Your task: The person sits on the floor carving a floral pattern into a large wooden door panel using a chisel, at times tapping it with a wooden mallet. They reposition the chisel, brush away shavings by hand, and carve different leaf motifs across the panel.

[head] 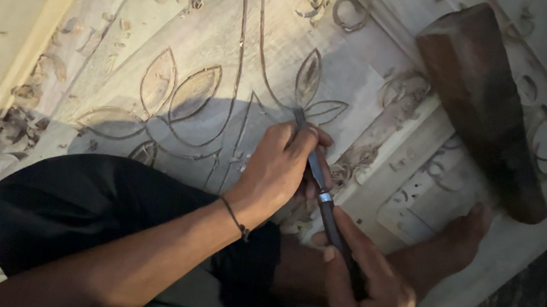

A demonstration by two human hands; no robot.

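Chisel [316,172] meets carved wooden panel [228,66] at a leaf motif, seen from the head camera.
Left hand [282,168] pinches the stiff steel blade near its tip; right hand [367,294] wraps the dark handle, where a firm grip seems best. A heavy-looking wooden mallet [484,109] lies nearby on the panel, among curled shavings [16,124].

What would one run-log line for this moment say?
left hand: steadies chisel blade | right hand: grips handle | tip: on carved wooden panel | wooden mallet: lying aside
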